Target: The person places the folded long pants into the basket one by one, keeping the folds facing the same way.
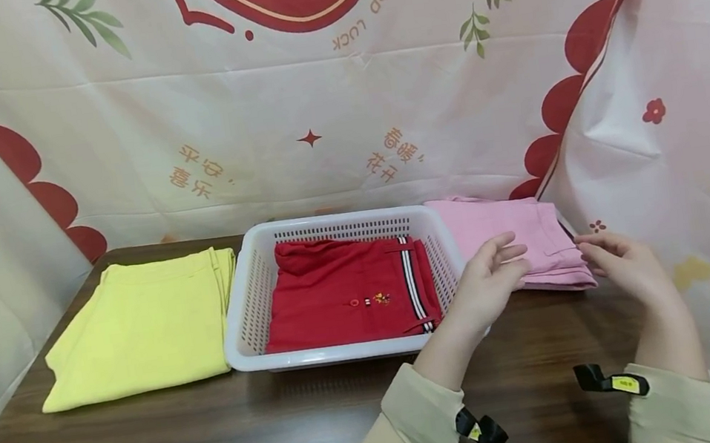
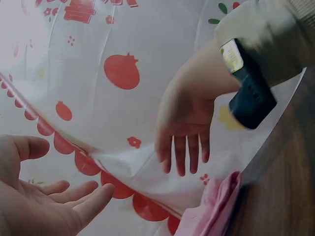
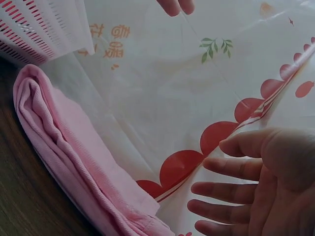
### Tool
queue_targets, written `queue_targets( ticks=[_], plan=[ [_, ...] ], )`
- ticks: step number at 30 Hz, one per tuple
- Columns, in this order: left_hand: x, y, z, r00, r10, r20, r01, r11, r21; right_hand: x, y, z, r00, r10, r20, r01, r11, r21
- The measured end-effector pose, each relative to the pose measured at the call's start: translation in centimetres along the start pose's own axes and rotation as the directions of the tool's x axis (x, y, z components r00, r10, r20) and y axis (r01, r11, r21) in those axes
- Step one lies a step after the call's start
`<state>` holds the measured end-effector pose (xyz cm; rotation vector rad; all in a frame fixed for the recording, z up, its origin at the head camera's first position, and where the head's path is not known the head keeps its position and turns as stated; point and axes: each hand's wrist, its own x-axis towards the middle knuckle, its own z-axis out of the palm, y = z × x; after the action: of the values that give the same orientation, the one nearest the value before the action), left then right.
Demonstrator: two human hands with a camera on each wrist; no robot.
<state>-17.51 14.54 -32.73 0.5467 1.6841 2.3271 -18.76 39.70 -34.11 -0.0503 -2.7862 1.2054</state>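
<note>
Folded pink pants (image 1: pixel 504 232) lie on the table to the right of the basket, and both hands hover about them. My left hand (image 1: pixel 489 280) is above their left front part, fingers extended and holding nothing. Off their right edge is my right hand (image 1: pixel 630 267); in the right wrist view its fingers (image 3: pixel 226 191) are spread and apart from the pink cloth (image 3: pixel 83 152). Red folded pants (image 1: pixel 344 290) with a striped band lie inside the white basket (image 1: pixel 358 350). Folded yellow pants (image 1: pixel 147 327) rest at the basket's left.
The dark wooden table (image 1: pixel 235 439) extends in front of the basket. A printed white curtain (image 1: pixel 272 105) hangs behind it and along both sides. The basket's right rim is close to my left forearm.
</note>
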Motion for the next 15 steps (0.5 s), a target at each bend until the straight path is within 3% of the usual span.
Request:
queue_targets(
  ticks=[4,11,15],
  plan=[
    [-0.1,-0.9,0.5,1.0,-0.008,0.016,0.008,1.0,0.011,0.0,0.5,0.1,1.0,0.005,0.0,-0.005,1.0,0.03],
    [-0.2,-2.4,1.1,0.989,-0.081,0.127,0.092,0.992,-0.083,0.3,0.8,0.3,1.0,-0.009,-0.002,0.009,1.0,-0.018],
    [-0.4,-2.7,1.4,0.981,-0.092,0.17,0.098,0.995,-0.03,0.4,0.7,0.4,1.0,-0.011,-0.007,0.011,0.999,-0.053]
  ],
)
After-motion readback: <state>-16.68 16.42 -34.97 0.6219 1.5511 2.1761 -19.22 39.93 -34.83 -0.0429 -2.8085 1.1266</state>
